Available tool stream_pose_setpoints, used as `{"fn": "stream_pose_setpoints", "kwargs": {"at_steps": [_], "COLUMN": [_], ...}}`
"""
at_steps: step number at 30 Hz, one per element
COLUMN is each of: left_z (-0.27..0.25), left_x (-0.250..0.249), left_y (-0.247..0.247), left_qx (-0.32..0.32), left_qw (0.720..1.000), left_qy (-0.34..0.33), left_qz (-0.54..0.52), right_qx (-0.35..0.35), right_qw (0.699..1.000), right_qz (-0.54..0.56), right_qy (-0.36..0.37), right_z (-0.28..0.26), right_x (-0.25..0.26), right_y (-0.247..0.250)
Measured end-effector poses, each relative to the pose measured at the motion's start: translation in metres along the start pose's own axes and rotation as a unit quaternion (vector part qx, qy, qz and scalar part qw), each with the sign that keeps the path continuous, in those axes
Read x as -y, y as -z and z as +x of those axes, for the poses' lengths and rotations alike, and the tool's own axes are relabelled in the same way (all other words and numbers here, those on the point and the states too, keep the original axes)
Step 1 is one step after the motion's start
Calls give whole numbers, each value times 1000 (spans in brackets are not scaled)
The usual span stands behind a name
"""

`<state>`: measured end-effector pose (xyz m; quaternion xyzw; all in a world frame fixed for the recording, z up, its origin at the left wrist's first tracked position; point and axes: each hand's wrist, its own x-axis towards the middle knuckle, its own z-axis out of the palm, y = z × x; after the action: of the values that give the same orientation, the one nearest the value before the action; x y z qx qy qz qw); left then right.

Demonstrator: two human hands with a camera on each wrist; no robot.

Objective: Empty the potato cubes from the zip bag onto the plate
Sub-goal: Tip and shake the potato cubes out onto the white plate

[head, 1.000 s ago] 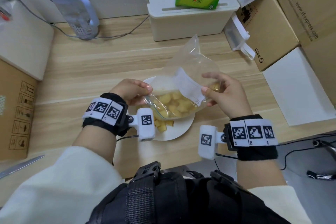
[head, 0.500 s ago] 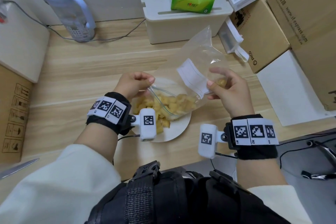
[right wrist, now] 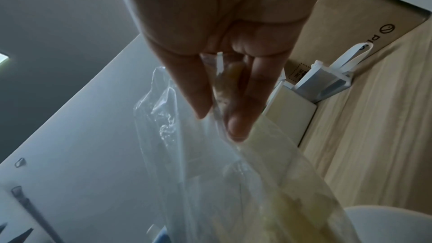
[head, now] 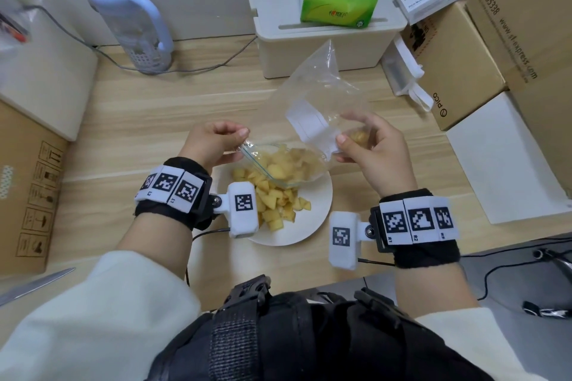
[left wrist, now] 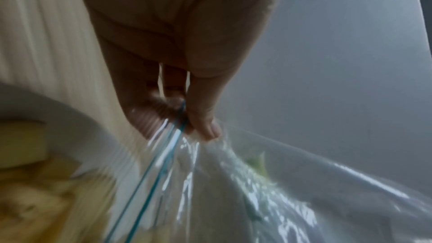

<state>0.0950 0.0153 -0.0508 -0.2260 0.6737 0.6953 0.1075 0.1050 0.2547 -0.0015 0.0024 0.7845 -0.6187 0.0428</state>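
Observation:
A clear zip bag (head: pixel 318 102) with a white label hangs tilted over a white plate (head: pixel 309 226), its open mouth down. My left hand (head: pixel 213 139) pinches the blue zip edge (left wrist: pixel 180 128) at the mouth. My right hand (head: pixel 368 145) pinches the bag's side, and a potato piece shows through the plastic (right wrist: pixel 233 73) between its fingers. Yellow potato cubes (head: pixel 278 204) lie heaped on the plate; more cubes (head: pixel 288 164) sit inside the bag near the mouth. The left wrist camera block hides part of the plate.
A cream box (head: pixel 325 40) with a green tissue pack (head: pixel 339 0) stands behind the bag. A blue-white bottle (head: pixel 130 18) is at the back left, cardboard boxes (head: pixel 464 71) at the right. A knife blade (head: pixel 34 284) lies at the front left.
The bag's closed end has risen and the mouth has dropped towards the plate. More cubes have slid out onto the plate, and the heap has grown.

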Motion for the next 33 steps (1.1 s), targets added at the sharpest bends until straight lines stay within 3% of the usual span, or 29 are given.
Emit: {"fn": "stream_pose_setpoints", "kwargs": {"at_steps": [3, 8, 21, 28, 33], "left_z": [-1, -5, 5, 9, 9], "left_x": [5, 4, 3, 14, 18], "left_y": [-8, -16, 2, 9, 15], "left_qx": [22, 114, 89, 62, 43], "left_qw": [999, 989, 995, 996, 996], "left_qy": [23, 79, 47, 60, 60], "left_qz": [13, 42, -6, -26, -53], "right_qx": [-9, -19, -40, -61, 20], "right_qw": [1000, 999, 999, 994, 992], "right_qz": [-20, -30, 5, -18, -32], "right_qy": [0, -6, 18, 89, 120], "right_z": [-2, -6, -17, -12, -7], "right_x": [4, 10, 31, 33, 34], "right_y": [3, 13, 20, 14, 17]}}
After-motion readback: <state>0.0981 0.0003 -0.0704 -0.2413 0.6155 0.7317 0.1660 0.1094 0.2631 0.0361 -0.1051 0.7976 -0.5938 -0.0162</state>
